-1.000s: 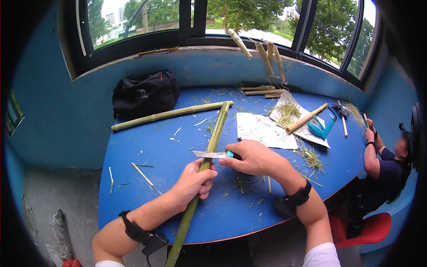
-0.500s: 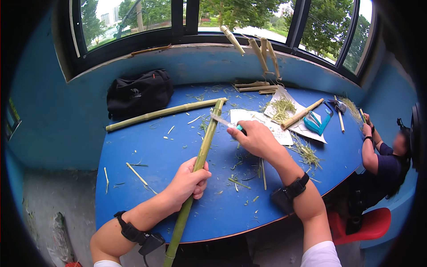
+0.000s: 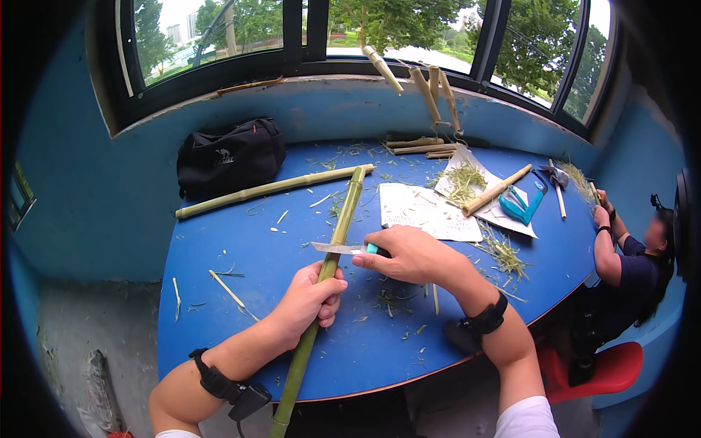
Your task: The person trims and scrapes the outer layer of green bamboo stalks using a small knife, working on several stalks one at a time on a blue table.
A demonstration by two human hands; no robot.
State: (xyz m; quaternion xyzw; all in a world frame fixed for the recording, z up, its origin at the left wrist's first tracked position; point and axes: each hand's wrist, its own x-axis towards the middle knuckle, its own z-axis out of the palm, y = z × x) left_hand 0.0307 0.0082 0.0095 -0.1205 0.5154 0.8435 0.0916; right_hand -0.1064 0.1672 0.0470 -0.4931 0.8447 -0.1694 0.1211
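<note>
My left hand (image 3: 314, 298) is closed around a green bamboo pole (image 3: 298, 372), which slants from the lower edge up toward the far side of the table. Strips along the pole's upper part look pale and scraped. In my right hand (image 3: 410, 254) is a knife (image 3: 339, 249) with a teal handle, the fingers wrapped round it. Its blade lies across the pole just above my left hand. The pole's far end rests against or over a second bamboo pole (image 3: 270, 191) lying across the table; whether they touch I cannot tell.
Green shavings litter the blue table (image 3: 226, 306). Toward the right lie printed paper (image 3: 420, 212), a short bamboo piece (image 3: 496, 191), a teal folding saw (image 3: 522, 206) and a hammer (image 3: 556, 177). A black bag (image 3: 232, 157) stands at the back left. Another person (image 3: 628, 255) works at the right.
My right hand has drawn the knife down along the pole toward me, from near its far end to just above my left hand. The left hand has stayed in place.
</note>
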